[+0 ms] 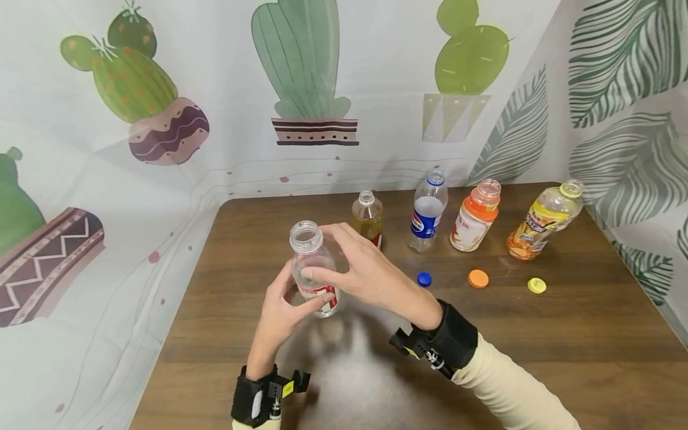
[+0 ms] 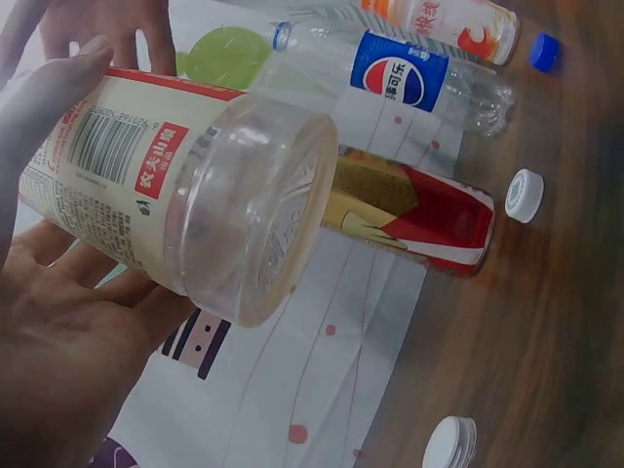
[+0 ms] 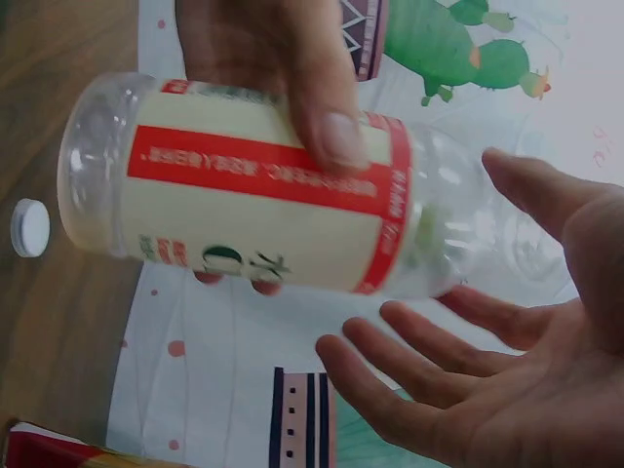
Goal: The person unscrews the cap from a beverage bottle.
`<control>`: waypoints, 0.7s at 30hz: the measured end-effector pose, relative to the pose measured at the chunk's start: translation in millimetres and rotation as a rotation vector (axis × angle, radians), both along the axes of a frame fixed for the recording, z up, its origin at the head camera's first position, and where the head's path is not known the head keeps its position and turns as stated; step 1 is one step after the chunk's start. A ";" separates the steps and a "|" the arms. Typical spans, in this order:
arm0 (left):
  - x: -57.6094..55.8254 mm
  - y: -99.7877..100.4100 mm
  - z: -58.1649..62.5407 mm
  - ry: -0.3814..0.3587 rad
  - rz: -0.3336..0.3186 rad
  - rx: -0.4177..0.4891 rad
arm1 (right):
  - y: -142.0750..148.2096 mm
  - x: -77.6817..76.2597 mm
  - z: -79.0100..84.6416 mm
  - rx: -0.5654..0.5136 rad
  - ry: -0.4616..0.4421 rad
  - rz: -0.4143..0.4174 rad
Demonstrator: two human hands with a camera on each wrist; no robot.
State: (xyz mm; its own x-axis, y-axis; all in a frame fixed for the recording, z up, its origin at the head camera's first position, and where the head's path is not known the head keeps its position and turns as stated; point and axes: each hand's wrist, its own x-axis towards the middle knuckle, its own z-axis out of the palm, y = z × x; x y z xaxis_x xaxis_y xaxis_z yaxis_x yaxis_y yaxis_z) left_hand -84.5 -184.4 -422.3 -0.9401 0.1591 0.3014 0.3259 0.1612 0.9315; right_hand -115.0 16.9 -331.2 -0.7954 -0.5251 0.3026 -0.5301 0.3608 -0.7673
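A clear wide-mouthed plastic bottle (image 1: 317, 263) with a cream and red label, its mouth uncapped, is held up above the table. My left hand (image 1: 279, 304) grips it around the label, thumb on one side and fingers on the other, as the left wrist view shows with the bottle's base (image 2: 283, 214) toward the camera. At the upper part of the bottle is my right hand (image 1: 360, 269), fingers spread and loosely bent beside the shoulder and neck. In the right wrist view its fingers (image 3: 419, 370) stay apart from each other, not closed round the bottle.
Uncapped bottles stand along the back: one with yellowish liquid (image 1: 367, 218), a Pepsi bottle (image 1: 427, 215), an orange-necked bottle (image 1: 473, 221) and a yellow-labelled bottle (image 1: 540, 224). Before them lie blue (image 1: 424, 279), orange (image 1: 478, 278) and yellow caps (image 1: 536, 285); white caps (image 2: 524, 195) show too.
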 end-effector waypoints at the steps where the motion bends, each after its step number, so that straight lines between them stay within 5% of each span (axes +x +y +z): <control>1: -0.1 1.3 -0.4 -0.003 -0.003 -0.002 | -0.7 0.0 -1.6 -0.011 0.011 0.000; 21: 3.0 0.7 -8.4 -0.094 0.001 -0.043 | -8.9 0.5 -15.4 -0.065 0.002 0.005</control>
State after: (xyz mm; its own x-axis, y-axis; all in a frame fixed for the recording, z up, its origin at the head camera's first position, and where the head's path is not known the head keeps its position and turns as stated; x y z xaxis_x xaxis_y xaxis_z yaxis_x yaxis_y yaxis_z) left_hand -81.5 -183.7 -430.7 -0.9641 0.1685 0.2050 0.2373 0.2018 0.9502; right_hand -114.6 8.0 -346.7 -0.7922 -0.5084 0.3376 -0.5334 0.3080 -0.7878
